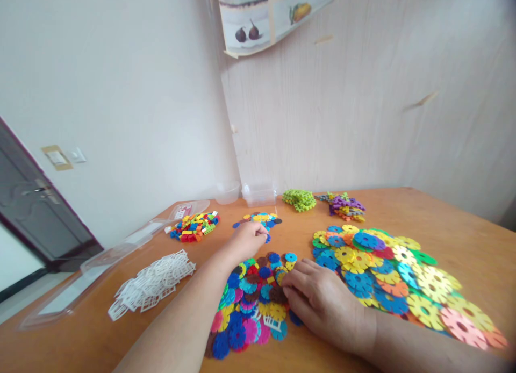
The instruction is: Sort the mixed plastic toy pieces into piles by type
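Note:
My left hand (246, 239) is closed in a pinch, with a small blue notched disc (267, 237) at its fingertips. It hovers between the near pile of small notched discs (245, 308) and a smaller group of discs (264, 218) farther back. My right hand (322, 303) rests at the right edge of the near pile, fingers curled and pressed together against it. A brown disc (278, 294) lies just under those fingers; whatever they grip is hidden. Two white plastic pieces, one of them a small fence-like piece (271, 323), lie on the near pile.
Large notched discs (363, 271) spread on the right. White lattice pieces (153, 281) and building bricks (193, 226) lie on the left. Green pieces (299, 199), purple pieces (347, 205) and a clear plastic box (260, 194) stand at the back. Clear lids (108, 260) line the left table edge.

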Tool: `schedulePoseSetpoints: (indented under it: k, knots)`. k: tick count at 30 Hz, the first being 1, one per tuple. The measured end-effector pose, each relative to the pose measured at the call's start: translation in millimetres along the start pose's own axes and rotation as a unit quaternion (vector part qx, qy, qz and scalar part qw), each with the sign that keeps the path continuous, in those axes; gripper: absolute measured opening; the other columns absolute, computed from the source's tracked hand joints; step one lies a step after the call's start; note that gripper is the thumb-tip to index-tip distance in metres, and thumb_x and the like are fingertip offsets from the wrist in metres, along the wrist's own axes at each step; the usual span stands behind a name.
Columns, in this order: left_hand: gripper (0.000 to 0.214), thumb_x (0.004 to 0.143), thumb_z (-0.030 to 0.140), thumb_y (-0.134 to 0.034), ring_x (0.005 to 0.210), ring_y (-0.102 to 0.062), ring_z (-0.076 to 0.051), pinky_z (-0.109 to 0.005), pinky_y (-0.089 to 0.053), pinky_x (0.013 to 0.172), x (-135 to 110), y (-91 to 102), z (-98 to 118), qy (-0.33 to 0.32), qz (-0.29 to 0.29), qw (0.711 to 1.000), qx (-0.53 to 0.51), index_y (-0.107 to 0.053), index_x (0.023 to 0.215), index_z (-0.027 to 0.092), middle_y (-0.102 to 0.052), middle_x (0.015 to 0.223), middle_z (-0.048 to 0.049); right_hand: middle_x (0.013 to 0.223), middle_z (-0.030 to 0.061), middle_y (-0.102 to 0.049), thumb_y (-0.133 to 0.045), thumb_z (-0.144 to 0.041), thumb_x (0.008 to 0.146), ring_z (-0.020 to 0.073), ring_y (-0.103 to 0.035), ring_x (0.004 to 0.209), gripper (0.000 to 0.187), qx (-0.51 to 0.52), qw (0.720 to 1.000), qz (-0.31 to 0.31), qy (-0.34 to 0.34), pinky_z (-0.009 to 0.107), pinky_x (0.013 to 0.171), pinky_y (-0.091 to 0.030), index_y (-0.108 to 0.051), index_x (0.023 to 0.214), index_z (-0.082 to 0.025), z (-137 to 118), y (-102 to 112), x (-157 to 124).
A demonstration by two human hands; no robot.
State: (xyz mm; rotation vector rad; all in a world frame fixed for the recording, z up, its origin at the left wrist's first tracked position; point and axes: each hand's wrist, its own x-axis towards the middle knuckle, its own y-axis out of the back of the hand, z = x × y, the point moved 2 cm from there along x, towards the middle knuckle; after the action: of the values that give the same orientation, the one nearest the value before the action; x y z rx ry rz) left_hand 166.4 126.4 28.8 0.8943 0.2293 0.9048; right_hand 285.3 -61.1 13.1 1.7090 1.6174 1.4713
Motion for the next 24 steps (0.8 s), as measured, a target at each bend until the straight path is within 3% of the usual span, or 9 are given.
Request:
schedulePoseSetpoints:
  k: [4, 8, 11, 13, 17, 21, 24]
  knots:
    - [0.008, 0.075, 0.022, -0.062, 0.063, -0.058, -0.014, -0.024, -0.042, 0.061, 9.4, 12.2, -26.9, 0.131, 0.088, 0.98, -0.121, -0.066, 0.078, 0.016, -0.063, 0.065, -0.001, 0.084, 0.0034, -0.061, -0.046, -0.017, 0.092, 0.0169, -0.054, 0.081, 0.017, -0.003, 1.0, -0.004, 0.0, 0.028, 0.072, -0.041, -0.062, 0.091, -0.022, -0.3, -0.4, -0.6]
    - [0.024, 0.07, 0.009, -0.066, 0.076, -0.066, -0.014, -0.026, -0.051, 0.075, 15.7, 15.1, -48.2, 0.204, 0.131, 0.901, -0.361, -0.06, 0.093, 0.015, -0.069, 0.083, -0.0058, 0.084, 0.0035, -0.061, -0.045, -0.016, 0.092, 0.0168, -0.054, 0.081, 0.017, -0.002, 1.0, -0.01, -0.001, 0.027, 0.072, -0.041, -0.062, 0.091, -0.022, -1.3, -0.7, -1.0]
    - [0.028, 0.069, 0.005, -0.067, 0.084, -0.067, -0.015, -0.028, -0.052, 0.084, 16.9, 14.3, -54.7, 0.225, 0.137, 0.869, -0.419, -0.059, 0.094, 0.014, -0.069, 0.089, -0.0089, 0.084, 0.0036, -0.062, -0.045, -0.016, 0.092, 0.0167, -0.055, 0.08, 0.018, -0.003, 1.0, -0.012, -0.001, 0.027, 0.072, -0.041, -0.062, 0.091, -0.021, -1.6, -0.1, -0.8]
    - [0.028, 0.068, 0.007, -0.068, 0.086, -0.067, -0.015, -0.028, -0.052, 0.085, 16.9, 14.9, -54.4, 0.22, 0.133, 0.879, -0.401, -0.06, 0.094, 0.013, -0.069, 0.091, -0.0097, 0.084, 0.0035, -0.062, -0.045, -0.016, 0.092, 0.0167, -0.055, 0.08, 0.018, -0.004, 1.0, -0.013, -0.002, 0.027, 0.072, -0.041, -0.062, 0.091, -0.021, -1.5, 0.4, -0.8]
    - [0.027, 0.072, 0.017, -0.068, 0.086, -0.066, -0.016, -0.027, -0.051, 0.079, 13.5, 16.9, -43.1, 0.191, 0.109, 0.935, -0.277, -0.063, 0.098, 0.014, -0.07, 0.093, -0.0093, 0.083, 0.0031, -0.061, -0.045, -0.017, 0.093, 0.0166, -0.054, 0.08, 0.017, -0.006, 1.0, -0.014, -0.004, 0.027, 0.071, -0.04, -0.062, 0.09, -0.022, -1.1, 0.6, -1.1]
    - [0.027, 0.077, 0.024, -0.06, 0.081, -0.064, -0.017, -0.027, -0.049, 0.074, 3.9, 10.6, -18.2, 0.12, 0.005, 0.984, -0.134, -0.066, 0.101, 0.014, -0.07, 0.089, -0.0068, 0.082, 0.0032, -0.06, -0.045, -0.017, 0.093, 0.0164, -0.053, 0.079, 0.018, -0.004, 1.0, -0.01, -0.003, 0.027, 0.07, -0.04, -0.062, 0.091, -0.021, -0.2, -0.1, -0.9]
    - [0.025, 0.076, 0.026, -0.061, 0.083, -0.063, -0.018, -0.027, -0.049, 0.075, -5.1, 1.2, 1.0, 0.031, -0.085, 0.994, -0.057, -0.067, 0.098, 0.015, -0.069, 0.091, -0.0059, 0.082, 0.0032, -0.06, -0.045, -0.017, 0.093, 0.0165, -0.053, 0.079, 0.017, 0.0, 1.0, -0.006, 0.001, 0.027, 0.07, -0.039, -0.062, 0.092, -0.022, 1.1, -1.5, -0.7]
